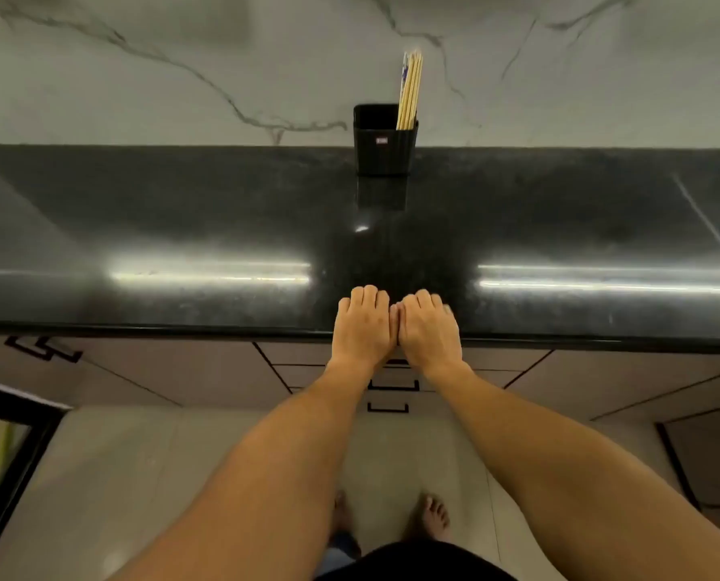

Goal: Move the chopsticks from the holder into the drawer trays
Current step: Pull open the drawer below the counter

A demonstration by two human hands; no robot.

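A black ribbed holder (381, 142) stands at the back of the dark stone counter (182, 220), against the marble wall. Several pale wooden chopsticks (410, 92) stick up from its right side, leaning slightly right. My left hand (360, 325) and my right hand (427, 327) rest palm down, side by side and touching, on the counter's front edge, well in front of the holder. Both hold nothing; their fingers bend loosely onto the stone. Below my hands is a stack of closed drawers (391, 385) with black handles, partly hidden by my wrists.
Closed cabinet doors (161, 371) with black handles flank the drawers on both sides. A dark-framed object (10, 446) stands on the floor at the left. My bare feet (431, 513) stand on the tiled floor before the counter.
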